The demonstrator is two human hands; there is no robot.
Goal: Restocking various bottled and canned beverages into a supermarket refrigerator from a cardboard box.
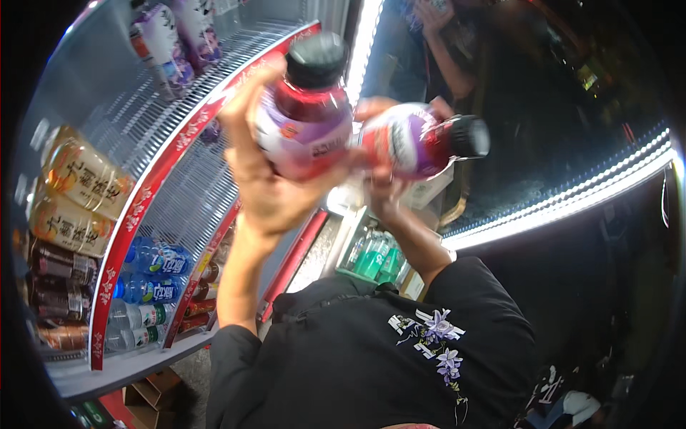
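Note:
My left hand (268,187) is wrapped round a bottle of red drink (308,128) with a black cap and a purple-white label, its cap towards the top of the view. Beside it, my right hand (383,182) grips a second such bottle (407,142), tilted so that its cap points right. Both are raised before an open drinks cooler and look slightly blurred. Similar purple-white bottles (163,51) stand on the cooler's wire shelf (161,102) at the upper left.
Shelves edged with a red strip (128,225) hold pale yellow bottles (88,174), dark bottles and blue-labelled water bottles (155,260). A glass door with a light strip (557,193) stands at the right. Green bottles (375,257) sit in a box; cardboard boxes (153,394) lie below.

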